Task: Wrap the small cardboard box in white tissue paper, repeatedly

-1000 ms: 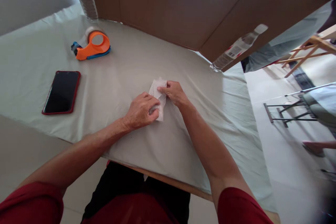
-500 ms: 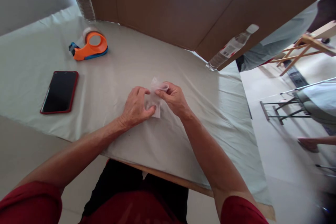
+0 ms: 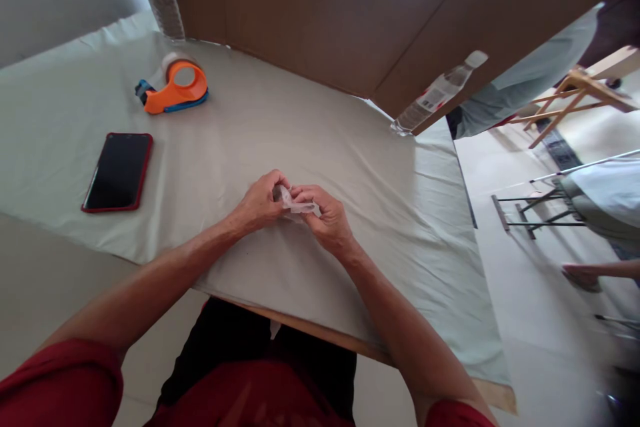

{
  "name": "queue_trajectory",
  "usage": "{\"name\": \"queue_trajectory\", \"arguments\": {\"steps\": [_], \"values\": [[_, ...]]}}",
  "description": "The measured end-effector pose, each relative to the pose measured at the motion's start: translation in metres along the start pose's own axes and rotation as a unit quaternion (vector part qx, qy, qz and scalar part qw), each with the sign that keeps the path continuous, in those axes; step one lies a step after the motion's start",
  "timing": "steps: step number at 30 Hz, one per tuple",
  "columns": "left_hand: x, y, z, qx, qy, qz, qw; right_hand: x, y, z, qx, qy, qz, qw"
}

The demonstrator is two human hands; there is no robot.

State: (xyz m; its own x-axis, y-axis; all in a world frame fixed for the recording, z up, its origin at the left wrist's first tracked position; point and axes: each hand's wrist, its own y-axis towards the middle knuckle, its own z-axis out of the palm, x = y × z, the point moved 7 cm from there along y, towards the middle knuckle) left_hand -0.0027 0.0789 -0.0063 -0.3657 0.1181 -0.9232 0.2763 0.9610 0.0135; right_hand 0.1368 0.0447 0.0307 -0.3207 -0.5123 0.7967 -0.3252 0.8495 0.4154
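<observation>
A crumpled, thin, whitish see-through plastic piece [image 3: 301,207] is held between both hands, just above the cloth near the table's middle. It looks like a small plastic bag, but its exact kind does not show. My left hand [image 3: 263,201] pinches its left end with curled fingers. On the other side, my right hand [image 3: 327,219] grips the right part between thumb and fingers. The fingertips of the two hands nearly meet, and they hide part of the plastic.
A red-cased phone [image 3: 118,172] and an orange tape dispenser [image 3: 176,88] lie to the left. Clear bottles [image 3: 163,3] [image 3: 435,97] stand against the brown cardboard panel [image 3: 310,13] behind. At right are a folding stool [image 3: 540,210] and another person's leg [image 3: 595,270].
My right hand has moved down and nearer to me with the plastic. My left hand has closed its fingers on the plastic, and the two hands have come together.
</observation>
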Motion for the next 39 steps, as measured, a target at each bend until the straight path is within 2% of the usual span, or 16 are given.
{"name": "queue_trajectory", "arguments": {"steps": [4,9,11,13,16,19,22,25,27,32,39], "values": [[-0.006,0.001,-0.001,0.033,0.011,0.041,0.999,-0.001,-0.013,0.003,-0.003,-0.044,-0.042,0.998],[-0.009,-0.002,-0.011,0.148,0.046,0.046,0.987,0.000,-0.021,0.007,0.003,-0.086,-0.114,0.990],[-0.012,-0.005,-0.016,0.198,0.059,0.071,0.976,-0.001,-0.024,0.010,0.010,-0.097,-0.122,0.988],[-0.015,-0.008,-0.019,0.221,0.074,0.108,0.967,-0.003,-0.027,0.013,0.017,-0.109,-0.117,0.987],[-0.015,-0.008,-0.019,0.211,0.080,0.134,0.965,-0.005,-0.026,0.014,0.016,-0.124,-0.087,0.988],[-0.015,-0.004,-0.019,0.162,0.074,0.122,0.977,-0.009,-0.015,0.010,0.008,-0.110,-0.034,0.993],[-0.015,0.001,-0.022,0.118,0.053,0.068,0.989,-0.020,0.000,0.003,0.003,-0.037,0.050,0.998],[-0.008,0.001,-0.020,0.143,0.013,-0.021,0.989,-0.039,0.011,0.005,0.032,0.079,0.168,0.982],[-0.006,0.001,-0.021,0.148,0.013,-0.043,0.988,-0.049,0.014,0.008,0.046,0.139,0.219,0.965],[-0.006,0.004,-0.023,0.128,0.034,0.000,0.991,-0.061,0.016,0.013,0.035,0.177,0.264,0.948],[-0.006,0.003,-0.017,0.139,-0.034,-0.014,0.990,-0.063,0.012,0.011,0.013,0.185,0.255,0.949]]}}
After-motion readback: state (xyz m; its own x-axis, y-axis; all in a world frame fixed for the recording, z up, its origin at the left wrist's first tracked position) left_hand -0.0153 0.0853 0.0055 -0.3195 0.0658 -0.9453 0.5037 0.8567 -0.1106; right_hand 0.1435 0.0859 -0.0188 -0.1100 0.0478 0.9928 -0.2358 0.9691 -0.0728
